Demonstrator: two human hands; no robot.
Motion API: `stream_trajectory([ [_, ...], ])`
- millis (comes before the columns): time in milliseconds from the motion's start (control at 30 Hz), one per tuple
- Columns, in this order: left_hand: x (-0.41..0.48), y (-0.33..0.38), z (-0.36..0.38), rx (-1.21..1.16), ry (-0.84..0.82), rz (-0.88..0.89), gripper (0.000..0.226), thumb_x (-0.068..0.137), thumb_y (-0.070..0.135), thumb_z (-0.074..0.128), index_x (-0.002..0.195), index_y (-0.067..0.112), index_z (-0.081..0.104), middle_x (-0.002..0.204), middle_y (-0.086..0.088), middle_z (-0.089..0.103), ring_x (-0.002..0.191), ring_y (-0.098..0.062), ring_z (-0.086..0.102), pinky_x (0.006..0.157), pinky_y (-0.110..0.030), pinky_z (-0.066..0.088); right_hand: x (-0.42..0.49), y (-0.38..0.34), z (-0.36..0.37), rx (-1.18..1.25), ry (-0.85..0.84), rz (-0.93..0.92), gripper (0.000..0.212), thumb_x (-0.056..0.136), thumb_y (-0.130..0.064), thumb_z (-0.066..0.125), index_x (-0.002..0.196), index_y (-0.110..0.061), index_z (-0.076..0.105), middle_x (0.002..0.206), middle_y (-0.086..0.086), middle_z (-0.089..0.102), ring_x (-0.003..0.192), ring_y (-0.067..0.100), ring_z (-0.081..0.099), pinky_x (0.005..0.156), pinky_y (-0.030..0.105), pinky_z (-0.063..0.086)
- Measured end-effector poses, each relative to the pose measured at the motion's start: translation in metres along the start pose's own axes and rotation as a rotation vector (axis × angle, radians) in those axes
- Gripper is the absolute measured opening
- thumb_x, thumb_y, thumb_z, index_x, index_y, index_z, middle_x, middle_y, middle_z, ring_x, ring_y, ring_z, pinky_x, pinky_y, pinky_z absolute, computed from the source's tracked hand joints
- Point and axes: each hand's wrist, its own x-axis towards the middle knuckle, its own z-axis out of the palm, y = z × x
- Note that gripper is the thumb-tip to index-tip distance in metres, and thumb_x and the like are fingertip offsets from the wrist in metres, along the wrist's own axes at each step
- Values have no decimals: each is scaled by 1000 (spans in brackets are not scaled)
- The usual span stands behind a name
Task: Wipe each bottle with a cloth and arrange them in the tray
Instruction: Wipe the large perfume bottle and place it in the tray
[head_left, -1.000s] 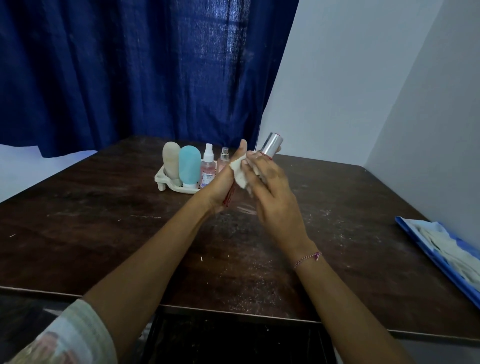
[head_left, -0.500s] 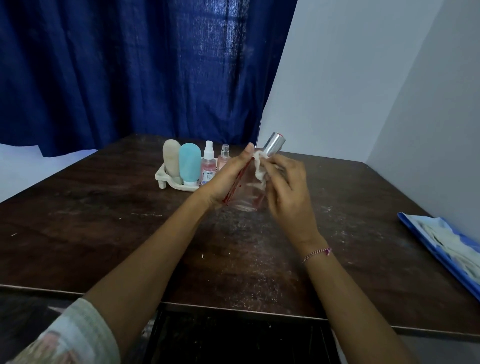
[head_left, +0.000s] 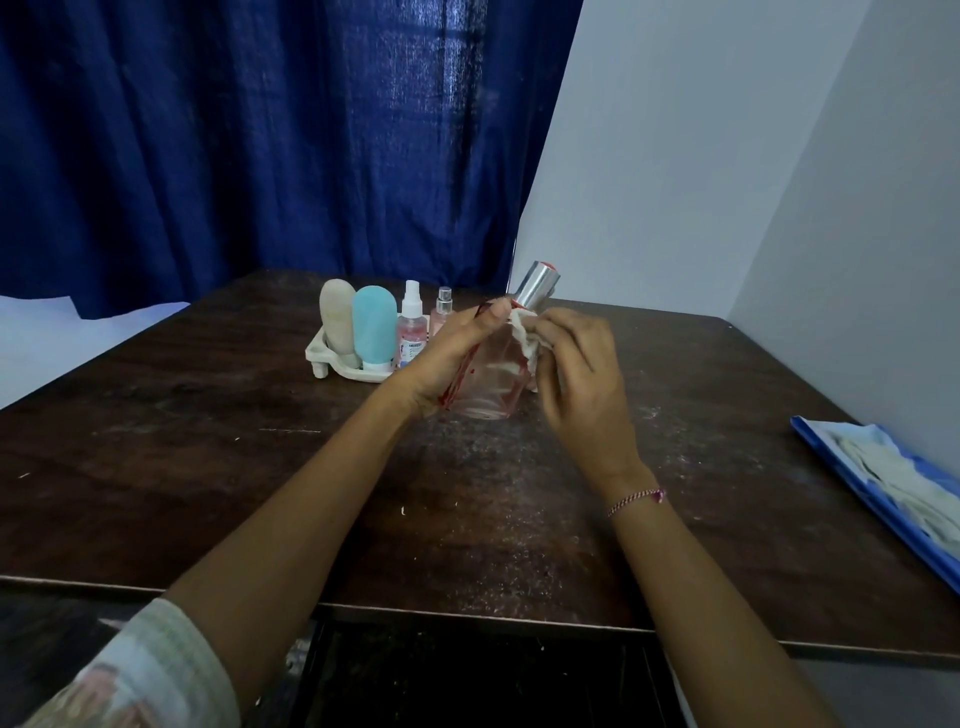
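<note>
A clear glass perfume bottle (head_left: 491, 379) with red edges and a silver cap is held tilted above the table. My left hand (head_left: 447, 353) grips its left side. My right hand (head_left: 582, 364) presses a small white cloth (head_left: 524, 340) against the bottle's upper right shoulder, just under the cap. Behind my left hand stands a white tray (head_left: 324, 358) holding a beige tube (head_left: 338, 319), a light blue tube (head_left: 374, 327), a pink spray bottle (head_left: 412, 332) and a small pink perfume bottle (head_left: 443, 309), all upright.
The dark wooden table (head_left: 208, 441) is dusty, with crumbs near the middle. A blue folder (head_left: 883, 514) with white cloths on it lies at the right edge. A blue curtain hangs behind, and white walls close the right side.
My right hand slid the cloth from the bottle's front face to its right shoulder, uncovering the glass body. The bottle stayed in my left hand, a little lower and more exposed.
</note>
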Motion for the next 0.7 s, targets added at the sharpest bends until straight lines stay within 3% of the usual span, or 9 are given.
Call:
stream_trajectory([
  [233,0,4,-1,-44,17,81,65,54,52,79,109,23,58,93,6,74,90,-10,69,71,-24,55,0,10,-3,46,41,135,32,86,3,52,118,4,56,114,17,58,109,19,48,100,22,38],
  [400,0,2,-2,11,-1,67,43,66,42,66,105,26,57,87,10,73,85,-7,69,72,-22,54,-1,6,-1,55,53,129,28,87,-2,50,113,4,58,112,17,58,106,21,49,95,27,42],
  [533,-1,6,-2,6,-18,84,64,54,55,78,107,26,57,91,9,73,89,-8,68,73,-22,54,0,8,0,66,87,204,25,87,2,50,110,3,60,111,16,57,106,21,51,93,31,45],
  [700,0,5,-3,28,-12,76,47,64,43,67,106,28,56,90,12,73,89,-6,68,74,-22,54,0,6,-1,65,104,212,25,87,0,48,109,3,60,110,16,57,105,21,51,92,28,45],
])
